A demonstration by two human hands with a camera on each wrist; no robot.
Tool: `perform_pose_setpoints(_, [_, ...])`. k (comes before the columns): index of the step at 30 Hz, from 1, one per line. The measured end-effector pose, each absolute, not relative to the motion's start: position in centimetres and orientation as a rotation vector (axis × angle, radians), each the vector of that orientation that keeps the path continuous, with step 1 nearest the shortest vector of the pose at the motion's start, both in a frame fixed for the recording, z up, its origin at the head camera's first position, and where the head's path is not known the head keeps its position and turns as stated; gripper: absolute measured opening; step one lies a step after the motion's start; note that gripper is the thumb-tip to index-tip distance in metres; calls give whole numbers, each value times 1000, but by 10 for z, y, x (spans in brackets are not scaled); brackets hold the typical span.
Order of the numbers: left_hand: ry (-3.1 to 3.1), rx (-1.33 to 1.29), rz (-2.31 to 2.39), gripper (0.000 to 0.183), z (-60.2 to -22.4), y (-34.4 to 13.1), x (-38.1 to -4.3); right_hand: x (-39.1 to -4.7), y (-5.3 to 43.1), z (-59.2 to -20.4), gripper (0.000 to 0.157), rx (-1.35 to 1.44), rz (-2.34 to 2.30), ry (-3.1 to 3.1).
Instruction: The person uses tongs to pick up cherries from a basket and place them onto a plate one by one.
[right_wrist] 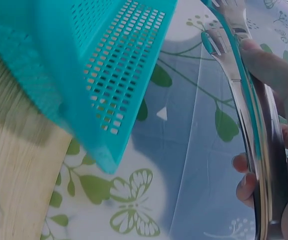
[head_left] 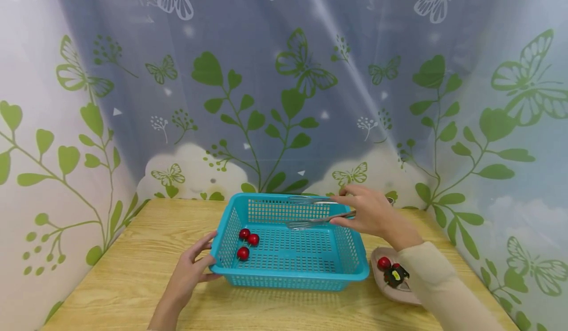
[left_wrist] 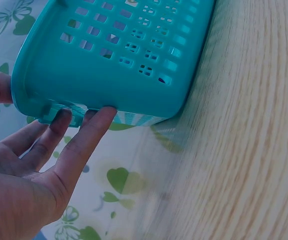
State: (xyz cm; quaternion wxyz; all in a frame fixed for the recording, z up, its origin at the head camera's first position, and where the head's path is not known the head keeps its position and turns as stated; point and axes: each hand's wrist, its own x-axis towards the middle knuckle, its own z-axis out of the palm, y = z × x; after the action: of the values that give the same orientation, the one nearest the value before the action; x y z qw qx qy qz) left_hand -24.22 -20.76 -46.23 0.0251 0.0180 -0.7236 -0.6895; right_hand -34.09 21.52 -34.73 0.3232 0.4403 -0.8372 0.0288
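A turquoise perforated plastic basket (head_left: 288, 275) sits on the table, with several glossy red cherries (head_left: 243, 253) at the left of its floor. My left hand (head_left: 188, 267) touches the basket's left end; its fingers (left_wrist: 91, 137) are fairly straight against the rim and outer wall. Above the basket's right half, my right hand (head_left: 370, 211) holds a pair of metal tongs (head_left: 319, 220). The tongs have slotted, fork-like tips spread apart over the basket, with nothing between them. In the right wrist view, my thumb presses one arm of the tongs (right_wrist: 243, 100).
Right of the basket stands a pale pink dish (head_left: 390, 291), partly hidden by my sleeve. It bears red cherries (head_left: 383, 263) and a small black object (head_left: 396, 275) with a yellow mark. Behind the wooden table (head_left: 177, 217) hangs a leaf-and-butterfly curtain (head_left: 266, 124).
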Motion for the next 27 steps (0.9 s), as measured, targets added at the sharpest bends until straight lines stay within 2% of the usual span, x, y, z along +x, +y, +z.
perform_pose_setpoints(14, [-2241,69,-2125,64,-462,-206,-242,-349,179,-344,49,1175,107,-2329])
perform_pose_setpoints(27, [-2251,80,-2117,65,-465,-206,-243,-361,165,-357,47,1194,137,-2489])
